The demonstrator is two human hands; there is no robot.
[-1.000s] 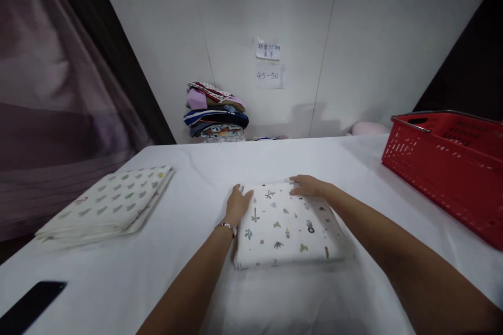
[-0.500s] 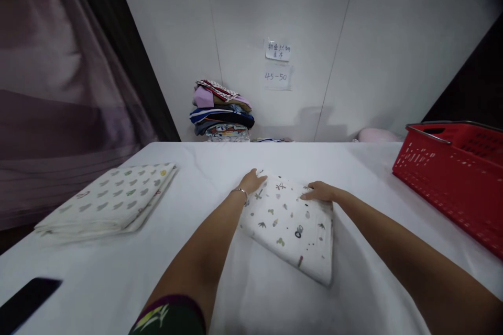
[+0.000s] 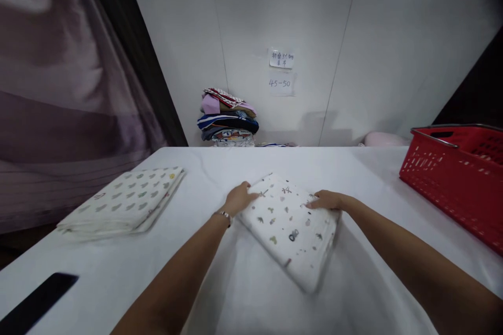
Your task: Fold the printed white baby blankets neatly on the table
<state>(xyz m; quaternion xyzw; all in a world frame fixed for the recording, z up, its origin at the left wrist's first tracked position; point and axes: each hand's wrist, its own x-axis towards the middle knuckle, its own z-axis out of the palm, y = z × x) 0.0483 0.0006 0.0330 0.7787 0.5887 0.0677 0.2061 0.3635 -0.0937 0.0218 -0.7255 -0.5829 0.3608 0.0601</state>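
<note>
A folded white cloth [image 3: 288,225] printed with small leaves and figures lies turned at an angle between my hands, on the white-covered table. My left hand [image 3: 239,199] grips its left edge, thumb on top and the other fingers hidden beneath or behind. At the upper right edge, my right hand [image 3: 325,200] holds the cloth in the same way, its thumb on the printed side. A second folded cloth [image 3: 126,196], white with grey cloud-like shapes, rests at the left of the table.
A red plastic basket [image 3: 451,183] with a metal handle stands at the right. A dark phone-like slab [image 3: 39,301] lies at the near left. Stacked folded fabrics [image 3: 228,120] rise behind the table's far edge, below paper signs [image 3: 281,70]. A pinkish curtain [image 3: 70,104] hangs at left.
The printed cloth has turned clockwise, its near corner swinging left. My left hand has shifted down its left edge. The view has moved slightly.
</note>
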